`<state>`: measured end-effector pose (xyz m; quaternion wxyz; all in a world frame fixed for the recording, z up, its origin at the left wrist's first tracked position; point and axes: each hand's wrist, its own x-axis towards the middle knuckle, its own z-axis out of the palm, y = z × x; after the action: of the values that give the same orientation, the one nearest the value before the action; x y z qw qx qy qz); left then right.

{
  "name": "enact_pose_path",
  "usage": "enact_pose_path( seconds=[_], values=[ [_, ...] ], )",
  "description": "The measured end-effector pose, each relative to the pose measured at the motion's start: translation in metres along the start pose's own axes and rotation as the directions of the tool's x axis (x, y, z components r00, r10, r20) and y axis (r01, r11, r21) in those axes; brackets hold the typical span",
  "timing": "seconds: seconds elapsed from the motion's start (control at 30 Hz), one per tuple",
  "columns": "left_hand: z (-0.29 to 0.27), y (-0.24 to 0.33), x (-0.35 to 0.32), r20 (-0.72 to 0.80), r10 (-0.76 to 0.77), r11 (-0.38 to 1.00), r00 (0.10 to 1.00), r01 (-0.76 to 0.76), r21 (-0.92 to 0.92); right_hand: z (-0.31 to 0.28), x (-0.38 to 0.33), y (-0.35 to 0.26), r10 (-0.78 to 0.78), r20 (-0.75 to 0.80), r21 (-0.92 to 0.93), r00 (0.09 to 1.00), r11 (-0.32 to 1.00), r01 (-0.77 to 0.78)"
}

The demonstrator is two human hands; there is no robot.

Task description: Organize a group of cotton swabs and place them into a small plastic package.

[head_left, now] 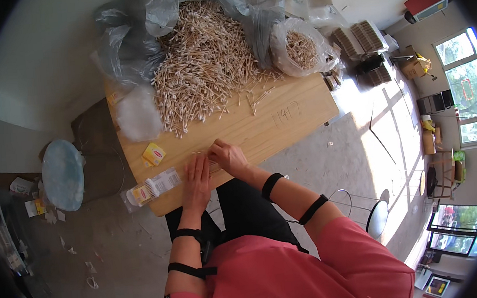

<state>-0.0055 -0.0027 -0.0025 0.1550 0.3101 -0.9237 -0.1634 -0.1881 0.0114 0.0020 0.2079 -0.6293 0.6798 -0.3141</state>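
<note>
My left hand (196, 178) lies flat on the wooden table (281, 117), fingers pressed on the open end of a clear plastic packet of cotton swabs (153, 187). My right hand (226, 155) is closed on a small bunch of cotton swabs (213, 165) right beside the left fingers, at the packet's mouth. A large heap of loose cotton swabs (204, 67) covers the far part of the table.
Grey plastic sheeting (129, 40) surrounds the heap. A clear bag of swabs (300, 47) stands at the far right, a small clear bag (138, 117) and a yellow label (154, 153) at the left. A round stool (62, 175) stands left, a wire stool (375, 214) right.
</note>
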Motion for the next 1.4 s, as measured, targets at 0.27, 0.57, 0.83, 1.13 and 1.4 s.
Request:
enact_pose_path(
  seconds=[0.27,0.57,0.83,1.13,1.4],
  values=[
    [-0.010,0.006,0.001,0.045,-0.019,1.000,0.999,0.018,0.024,-0.071,0.038,0.066,0.240,-0.662,-0.030,0.710,0.938,-0.346],
    [-0.009,0.001,-0.004,-0.006,0.023,1.000,1.000,-0.023,-0.015,-0.041,0.000,0.035,0.248,-0.150,-0.017,0.957,0.967,-0.253],
    [-0.010,0.002,-0.001,-0.011,0.031,0.999,0.999,-0.032,-0.022,-0.044,0.003,0.030,0.189,-0.188,0.047,0.964,0.982,-0.184],
    [-0.006,0.000,-0.003,0.068,0.009,0.987,0.998,-0.020,0.159,-0.034,0.020,0.010,-0.021,0.099,0.054,0.995,0.998,0.016],
    [-0.008,0.003,-0.001,0.089,-0.018,0.988,0.996,0.005,0.153,-0.057,0.059,0.057,-0.046,-0.140,-0.144,0.989,0.989,0.026]
  ],
)
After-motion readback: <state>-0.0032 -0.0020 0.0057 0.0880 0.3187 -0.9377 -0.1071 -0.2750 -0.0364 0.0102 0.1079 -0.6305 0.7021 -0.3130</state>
